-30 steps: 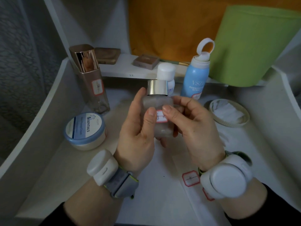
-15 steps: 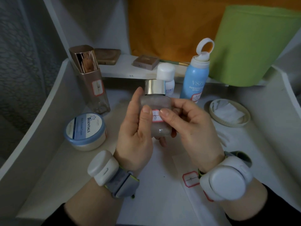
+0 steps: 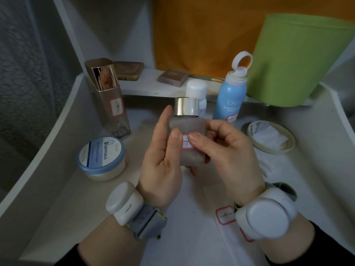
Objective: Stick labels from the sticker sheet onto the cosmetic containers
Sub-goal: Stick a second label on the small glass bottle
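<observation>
As left hand (image 3: 161, 169) grips bottle (image 3: 185, 126), right hand (image 3: 230, 156) pinches its label (image 3: 185, 144).

I have both hands raised together at centre view, forearms coming in from the lower corners, with a white wrist unit (image 3: 124, 202) strapped on each. My left hand (image 3: 161, 162) wraps the frosted bottle (image 3: 187, 127) from its left, thumb lying up the front. My right hand (image 3: 228, 156) curls round the other side, thumb tip pressed next to the left thumb.

sleeves (image 3: 326, 244): black | wrist units (image 3: 266, 214): white, rounded | straps (image 3: 148, 221): grey, yellow-green edge
</observation>
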Demonstrator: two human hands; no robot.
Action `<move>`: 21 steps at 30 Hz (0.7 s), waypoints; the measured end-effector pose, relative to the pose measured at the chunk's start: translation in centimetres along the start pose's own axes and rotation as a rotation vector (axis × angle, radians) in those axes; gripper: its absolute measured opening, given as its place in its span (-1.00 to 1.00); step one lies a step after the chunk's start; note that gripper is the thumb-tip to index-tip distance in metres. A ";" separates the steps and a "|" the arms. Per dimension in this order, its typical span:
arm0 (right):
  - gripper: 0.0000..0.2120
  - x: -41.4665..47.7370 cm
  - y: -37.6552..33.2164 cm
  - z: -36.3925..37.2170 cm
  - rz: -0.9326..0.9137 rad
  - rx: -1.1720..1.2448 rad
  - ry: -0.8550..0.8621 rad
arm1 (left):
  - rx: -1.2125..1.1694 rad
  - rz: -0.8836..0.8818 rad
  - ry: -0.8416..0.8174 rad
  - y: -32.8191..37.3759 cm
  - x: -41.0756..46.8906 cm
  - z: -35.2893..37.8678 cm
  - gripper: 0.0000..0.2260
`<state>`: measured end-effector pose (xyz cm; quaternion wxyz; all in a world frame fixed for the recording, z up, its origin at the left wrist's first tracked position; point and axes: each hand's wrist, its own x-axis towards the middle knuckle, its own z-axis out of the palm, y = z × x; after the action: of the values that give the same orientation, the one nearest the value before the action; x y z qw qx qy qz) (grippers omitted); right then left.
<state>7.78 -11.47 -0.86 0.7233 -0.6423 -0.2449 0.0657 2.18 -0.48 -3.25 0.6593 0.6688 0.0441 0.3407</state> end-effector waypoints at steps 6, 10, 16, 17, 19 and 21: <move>-0.78 0.1 0.5 0.0 0.078 0.167 -0.019 | 0.083 0.096 -0.012 0.0 -0.2 0.2 -0.61; -0.77 -0.1 0.6 0.2 0.012 0.051 0.009 | 0.141 0.141 -0.011 -0.1 -0.5 0.2 -0.63; -0.78 0.3 1.0 -0.1 -0.002 -0.005 0.053 | 0.078 0.071 0.032 0.2 -0.2 0.2 -0.62; -0.77 0.3 1.1 0.0 0.007 0.035 0.037 | 0.073 0.063 0.048 0.3 -0.2 0.2 -0.63; -0.72 0.1 1.0 0.2 0.021 0.092 0.020 | 0.054 0.062 0.079 0.3 -0.2 0.2 -0.67; -0.62 -0.1 0.6 0.4 0.028 0.124 -0.017 | 0.022 0.068 0.076 0.3 -0.2 0.3 -0.68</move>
<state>7.72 -11.06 -1.47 0.7584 -0.5993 -0.2375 0.0965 2.05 -0.92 -3.04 0.6378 0.6638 0.0502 0.3874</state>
